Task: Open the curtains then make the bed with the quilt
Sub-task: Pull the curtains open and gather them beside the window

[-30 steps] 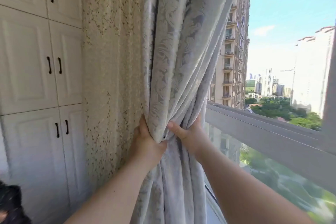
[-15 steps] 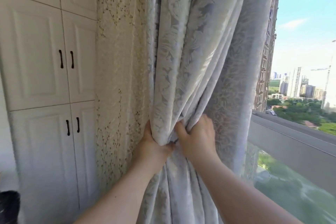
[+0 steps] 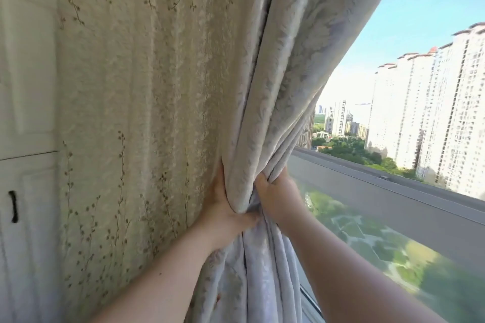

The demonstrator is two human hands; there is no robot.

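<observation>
The curtain (image 3: 283, 86) was bunched against the papered wall (image 3: 147, 102), left of the window (image 3: 393, 217). The left hand (image 3: 223, 214) and right hand (image 3: 278, 196) both clutched its folds. Opening seemed nearly done; bed-making remained, with no bed in view.

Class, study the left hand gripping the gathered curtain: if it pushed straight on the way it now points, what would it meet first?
The left hand points up and forward beside the gathered pale grey damask curtain. It would probably first meet the cream wallpapered wall with brown twig print, though depth here is unclear.
</observation>
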